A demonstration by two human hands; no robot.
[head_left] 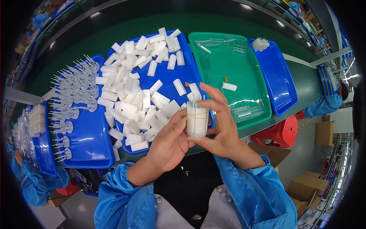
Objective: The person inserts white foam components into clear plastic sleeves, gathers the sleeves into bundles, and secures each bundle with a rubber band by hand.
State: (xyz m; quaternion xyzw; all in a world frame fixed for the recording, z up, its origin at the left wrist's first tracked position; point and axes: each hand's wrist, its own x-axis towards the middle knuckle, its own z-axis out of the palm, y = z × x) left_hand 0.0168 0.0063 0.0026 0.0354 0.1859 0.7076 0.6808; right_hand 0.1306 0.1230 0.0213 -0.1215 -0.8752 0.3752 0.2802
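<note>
In front of my chest, both hands are on an upright white cylinder assembly [197,124] with clear thin tubes along it and a yellow rubber band round its middle. My right hand [225,131] grips it, the thumb low at its base and the index finger bent over its top. From the other side, my left hand [167,147] has its thumb and curled fingers against the assembly; some of its fingertips are hidden. Just beyond lies a blue tray [166,78] heaped with loose white foam-like cylinders [131,89].
To the right, a green tray [216,68] holds clear tubes and one white cylinder [229,87]; beyond it is a blue tray [280,80] with a small cluster of parts. At left, another blue tray [87,143] carries several spiky clear pieces [76,84]. A red stool [280,131] stands at right. Co-workers sit on both sides.
</note>
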